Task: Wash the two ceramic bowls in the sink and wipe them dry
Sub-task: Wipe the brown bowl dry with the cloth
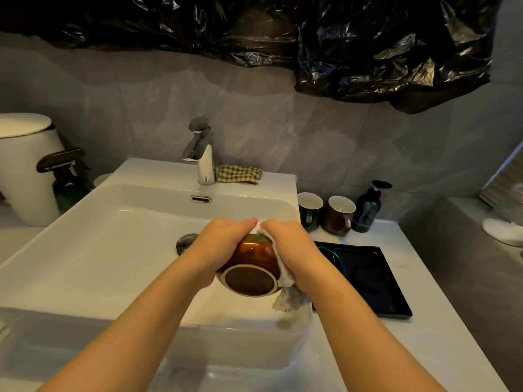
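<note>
My left hand (223,239): grips brown bowl (252,258) over the sink's (85,250) right edge.
My right hand (285,244): clutches white cloth (285,278) against it.
Progress: wiping; teal bowl (332,257) (probably done) on tray (396,304).

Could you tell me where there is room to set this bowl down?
Free: the black tray right of the teal bowl; the counter before the tray; the sink left of the drain. Crowded behind the tray: mugs, pump bottle.

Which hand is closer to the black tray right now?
Right. The right hand, pressing a cloth on the bowl, is just left of the tray; the left hand holds the bowl's far side, over the sink.
</note>
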